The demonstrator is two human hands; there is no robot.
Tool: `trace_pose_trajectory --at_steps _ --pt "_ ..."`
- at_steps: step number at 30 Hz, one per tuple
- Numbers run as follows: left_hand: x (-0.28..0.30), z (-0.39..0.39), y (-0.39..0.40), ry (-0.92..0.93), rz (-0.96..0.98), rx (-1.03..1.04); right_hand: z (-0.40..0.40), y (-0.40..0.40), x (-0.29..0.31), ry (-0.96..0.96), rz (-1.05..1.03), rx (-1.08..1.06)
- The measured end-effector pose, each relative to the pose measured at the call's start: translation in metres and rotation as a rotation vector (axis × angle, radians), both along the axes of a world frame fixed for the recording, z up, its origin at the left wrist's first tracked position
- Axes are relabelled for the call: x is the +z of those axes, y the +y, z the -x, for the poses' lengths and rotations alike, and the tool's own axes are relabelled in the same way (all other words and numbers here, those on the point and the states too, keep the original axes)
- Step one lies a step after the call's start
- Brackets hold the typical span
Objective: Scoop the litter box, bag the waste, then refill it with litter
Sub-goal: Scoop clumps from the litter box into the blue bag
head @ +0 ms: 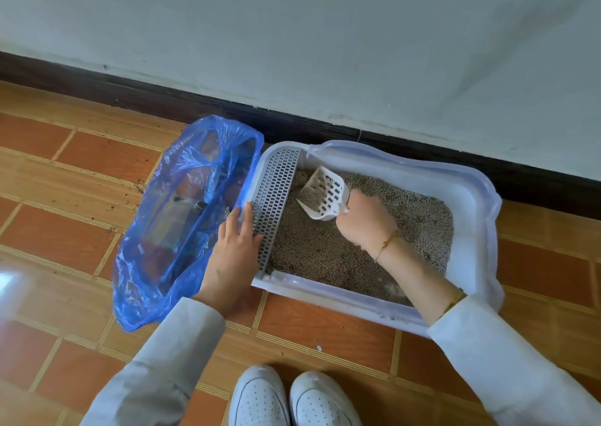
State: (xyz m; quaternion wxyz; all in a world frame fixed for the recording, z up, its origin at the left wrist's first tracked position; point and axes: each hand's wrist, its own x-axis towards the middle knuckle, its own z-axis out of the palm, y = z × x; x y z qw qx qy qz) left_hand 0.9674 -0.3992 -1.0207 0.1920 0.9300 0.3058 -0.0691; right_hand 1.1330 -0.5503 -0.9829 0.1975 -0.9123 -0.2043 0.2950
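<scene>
The litter box [471,197] is set on the tiled floor [325,328] against the dark skirting board [195,106], with grey litter [325,246] spread inside. A white slotted scoop [323,194] is gripped by its handle in the right hand [364,220], fist closed, forearm reaching in over the near rim; some litter lies in the scoop. The left hand [237,240] is laid flat, fingers extended, on the box's left edge beside the grid step [276,204], pinning the rim of the blue bag [182,217], which lies open just left of the box.
</scene>
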Motion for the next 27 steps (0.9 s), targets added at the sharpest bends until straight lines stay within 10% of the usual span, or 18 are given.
trace_pose_trajectory --at_steps 12,27 --pt "0.003 0.002 0.003 -0.028 0.033 0.004 -0.027 0.044 0.004 0.072 0.147 0.12" --pt "-0.001 0.002 0.006 -0.048 0.056 0.014 0.0 -0.008 -0.048 0.647 -0.277 -0.132"
